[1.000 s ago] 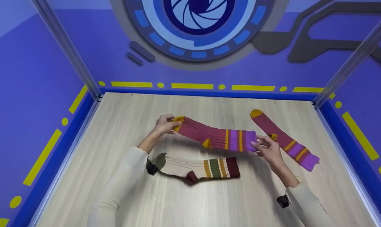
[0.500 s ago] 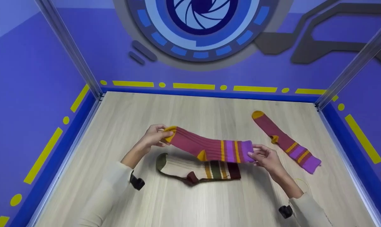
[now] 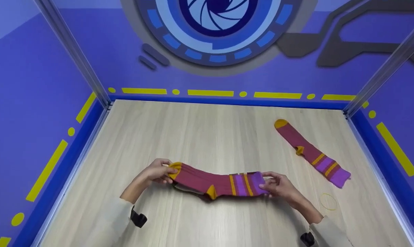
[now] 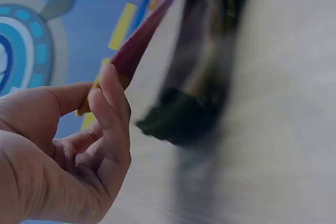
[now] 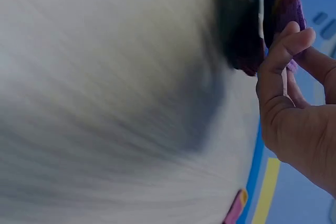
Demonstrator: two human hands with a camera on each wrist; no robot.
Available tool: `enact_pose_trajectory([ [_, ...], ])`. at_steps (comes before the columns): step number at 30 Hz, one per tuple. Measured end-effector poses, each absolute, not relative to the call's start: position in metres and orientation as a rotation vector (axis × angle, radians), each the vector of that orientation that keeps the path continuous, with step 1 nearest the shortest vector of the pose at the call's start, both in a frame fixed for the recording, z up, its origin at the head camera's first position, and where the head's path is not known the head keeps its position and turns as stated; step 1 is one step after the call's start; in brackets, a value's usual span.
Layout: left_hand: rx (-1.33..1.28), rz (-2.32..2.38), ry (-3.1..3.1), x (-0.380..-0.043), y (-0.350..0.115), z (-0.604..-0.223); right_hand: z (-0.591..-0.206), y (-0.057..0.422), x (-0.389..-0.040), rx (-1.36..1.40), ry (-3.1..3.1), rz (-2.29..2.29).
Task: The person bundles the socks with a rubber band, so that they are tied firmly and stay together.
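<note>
A maroon sock [image 3: 200,180] with mustard toe and heel and a purple striped cuff is stretched between both hands. My left hand [image 3: 157,171] pinches its toe, while the right hand [image 3: 280,187] pinches the cuff edge. Under it lies a cream sock with green toe and striped cuff, almost covered in the head view. The left wrist view shows that lower sock's dark green toe [image 4: 176,119] on the table, with the maroon sock held above it. In the right wrist view, the lower sock's dark cuff [image 5: 241,40] is beside the pinched purple cuff.
A matching maroon sock [image 3: 311,152] lies slanted at the right of the wooden table [image 3: 207,223]. Closer to the right forearm is a thin yellow loop [image 3: 328,201]. Blue printed walls [image 3: 25,103] enclose the back and sides.
Both hands have brought the maroon sock toward the person and slightly left, down over the cream sock, which it now mostly covers. The other maroon sock stays in place.
</note>
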State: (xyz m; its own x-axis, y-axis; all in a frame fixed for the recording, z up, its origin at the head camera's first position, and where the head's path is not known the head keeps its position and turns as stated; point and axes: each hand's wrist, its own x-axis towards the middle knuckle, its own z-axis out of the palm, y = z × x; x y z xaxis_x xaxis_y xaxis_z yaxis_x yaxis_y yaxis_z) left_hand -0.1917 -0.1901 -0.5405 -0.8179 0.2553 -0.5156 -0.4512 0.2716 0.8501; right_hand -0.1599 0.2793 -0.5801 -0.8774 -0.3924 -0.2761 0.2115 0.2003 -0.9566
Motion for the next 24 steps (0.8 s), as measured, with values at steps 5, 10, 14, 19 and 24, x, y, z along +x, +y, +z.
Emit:
enact_pose_trajectory([
  [5, -0.191, 1.524, 2.093, -0.19, -0.19, -0.552, -0.589, 0.275, -0.159, -0.161, 2.085, -1.719],
  [10, -0.211, 1.463, 2.196, -0.189, -0.191, -0.552, -0.591, 0.271, -0.161, -0.161, 2.156, -1.722],
  [14, -0.21, 1.388, 2.288, -0.188, -0.19, -0.549, -0.592, 0.268, -0.161, -0.149, 2.239, -1.712],
  [19, -0.137, 1.252, 2.48, -0.186, -0.191, -0.553, -0.594, 0.264, -0.161, -0.102, 2.324, -1.669],
  [24, -0.012, 1.239, 2.506, -0.183, -0.194, -0.56, -0.594, 0.264, -0.158, -0.135, 2.388, -1.538],
])
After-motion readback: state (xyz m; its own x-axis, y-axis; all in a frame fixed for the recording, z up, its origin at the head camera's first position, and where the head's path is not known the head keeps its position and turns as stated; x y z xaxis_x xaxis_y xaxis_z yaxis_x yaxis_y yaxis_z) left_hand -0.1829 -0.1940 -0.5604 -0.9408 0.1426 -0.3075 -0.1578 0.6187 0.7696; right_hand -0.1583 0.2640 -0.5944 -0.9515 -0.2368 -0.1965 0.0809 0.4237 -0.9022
